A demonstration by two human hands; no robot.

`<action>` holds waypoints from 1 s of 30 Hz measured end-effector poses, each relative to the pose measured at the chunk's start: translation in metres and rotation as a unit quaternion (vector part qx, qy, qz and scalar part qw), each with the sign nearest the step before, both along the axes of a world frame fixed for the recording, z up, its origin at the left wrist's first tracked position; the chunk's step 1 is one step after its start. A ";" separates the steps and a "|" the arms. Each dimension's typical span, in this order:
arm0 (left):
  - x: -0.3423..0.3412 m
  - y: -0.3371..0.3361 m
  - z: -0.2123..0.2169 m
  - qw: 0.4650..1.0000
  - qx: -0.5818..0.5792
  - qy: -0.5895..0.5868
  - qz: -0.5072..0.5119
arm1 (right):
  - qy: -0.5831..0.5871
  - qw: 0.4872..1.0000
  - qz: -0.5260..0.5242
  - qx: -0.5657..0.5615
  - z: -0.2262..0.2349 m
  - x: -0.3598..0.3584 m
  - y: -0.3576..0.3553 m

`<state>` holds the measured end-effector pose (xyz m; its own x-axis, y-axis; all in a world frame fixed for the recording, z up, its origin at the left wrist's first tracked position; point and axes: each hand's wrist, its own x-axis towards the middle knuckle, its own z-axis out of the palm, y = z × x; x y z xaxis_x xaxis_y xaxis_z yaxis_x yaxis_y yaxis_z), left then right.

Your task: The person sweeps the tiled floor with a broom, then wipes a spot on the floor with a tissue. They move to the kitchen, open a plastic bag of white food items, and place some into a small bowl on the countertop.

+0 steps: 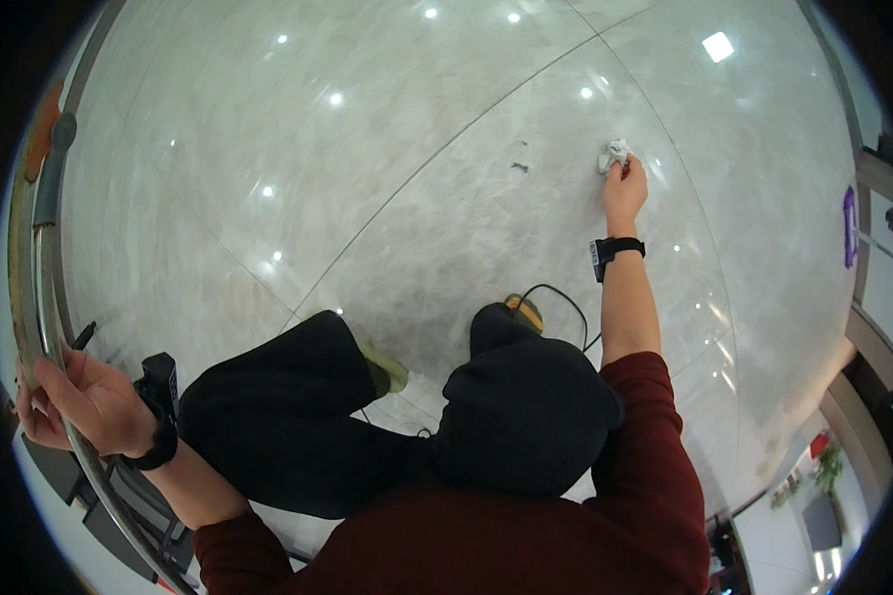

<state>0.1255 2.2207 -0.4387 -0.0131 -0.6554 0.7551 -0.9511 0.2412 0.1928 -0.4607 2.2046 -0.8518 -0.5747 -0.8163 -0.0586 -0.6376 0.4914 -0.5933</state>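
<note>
My right hand (626, 190) is stretched out far ahead and to the right, its fingers closed on a crumpled white tissue (615, 153) at the floor. On the far left, my left hand (91, 402) is closed around a long shiny metal pole (46, 283). That pole has a grey grip (53, 174) toward its far end and bends with the lens down to the lower edge. Part of my left fingers is hidden behind the pole. A small grey scrap (520, 167) lies on the floor to the left of the tissue.
Pale glossy floor tiles (417, 119) with dark joints reflect the ceiling lights. An orange-brown piece (42, 134) stands by the pole's grip. A black cord (577, 309) loops beside my yellow-and-dark shoe (526, 313). A purple object (849, 228) and a green plant (826, 466) are at the right.
</note>
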 end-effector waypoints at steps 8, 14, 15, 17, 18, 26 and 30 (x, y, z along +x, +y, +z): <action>0.009 0.002 -0.005 0.999 0.034 -0.031 0.021 | -0.085 0.955 0.282 0.036 -0.002 0.050 -0.045; 0.012 -0.004 -0.005 0.942 0.086 0.269 -0.183 | -0.116 0.891 0.427 0.104 0.014 0.110 -0.034; 0.013 -0.005 -0.005 0.936 0.089 0.284 -0.186 | -0.112 0.882 0.445 0.111 0.017 0.128 -0.027; 0.013 -0.005 -0.006 0.926 0.100 0.309 -0.194 | -0.117 0.866 0.471 0.121 0.025 0.163 -0.009; 0.014 -0.006 -0.006 0.925 0.104 0.305 -0.201 | -0.129 0.859 0.483 0.109 0.028 0.179 0.002; 0.007 -0.006 -0.003 0.916 0.120 0.314 -0.220 | 0.010 0.784 0.616 -0.074 0.028 0.194 0.046; 0.009 -0.011 0.001 0.909 0.119 0.311 -0.251 | 0.090 0.759 0.615 -0.194 0.017 0.163 0.015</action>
<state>0.1345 2.2094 -0.4374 0.0250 -0.8309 0.5559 -0.4212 0.4956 0.7596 -0.2978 2.2199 -0.8345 0.6667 -0.6769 0.3121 -0.5598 -0.7312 -0.3899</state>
